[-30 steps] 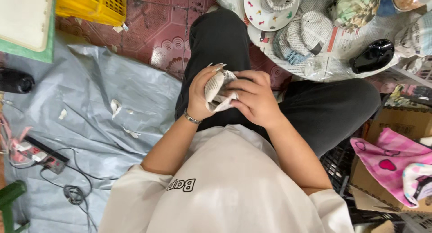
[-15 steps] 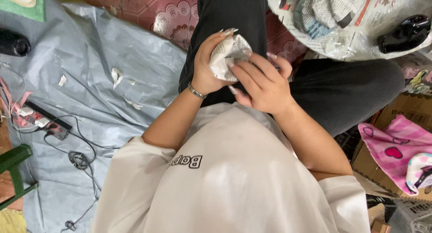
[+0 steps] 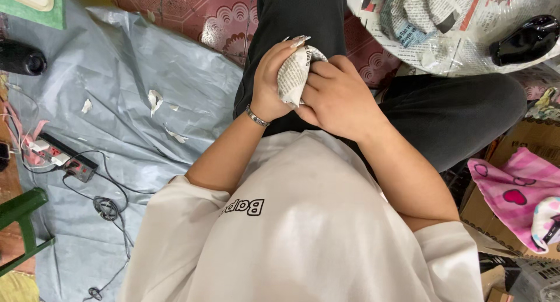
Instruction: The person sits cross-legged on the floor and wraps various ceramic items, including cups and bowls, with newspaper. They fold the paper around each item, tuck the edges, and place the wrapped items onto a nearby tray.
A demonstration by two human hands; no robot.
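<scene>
Obs, near to far. My white shirt (image 3: 303, 232) fills the lower view; both forearms come up from it to my lap.

L hand (image 3: 269, 83) w/ thin metal bracelet (image 3: 256, 116) at the wrist: fingers wrapped around the left side of a crumpled newspaper wad (image 3: 293, 74), nails showing over its top edge. R hand (image 3: 335, 98) pressed on the wad from the right, fingers (image 3: 321, 80) curled and clamped on it. Wad sits between both palms, held above my black trousers (image 3: 443, 112), roughly mid-frame, slightly upper. Only a strip of printed paper visible between the hands; rest hidden by fingers.

To my left: grey plastic sheet (image 3: 116, 104) on the floor, w/ small torn paper scraps (image 3: 154, 98) scattered on it. Power strip (image 3: 64, 160) w/ cables near the sheet's left edge; green chair leg (image 3: 23, 206) just below it.

To my right: cardboard box (image 3: 525, 139) w/ pink heart-print cloth (image 3: 513, 191) on it.

Further out: patterned red floor mat (image 3: 204, 16) beyond my knee. Top right, spread newspaper (image 3: 466, 39) carrying more paper-covered shapes (image 3: 420, 10) and a glossy black object (image 3: 525, 38). Far left, dark round object (image 3: 20, 57), kind unclear.
</scene>
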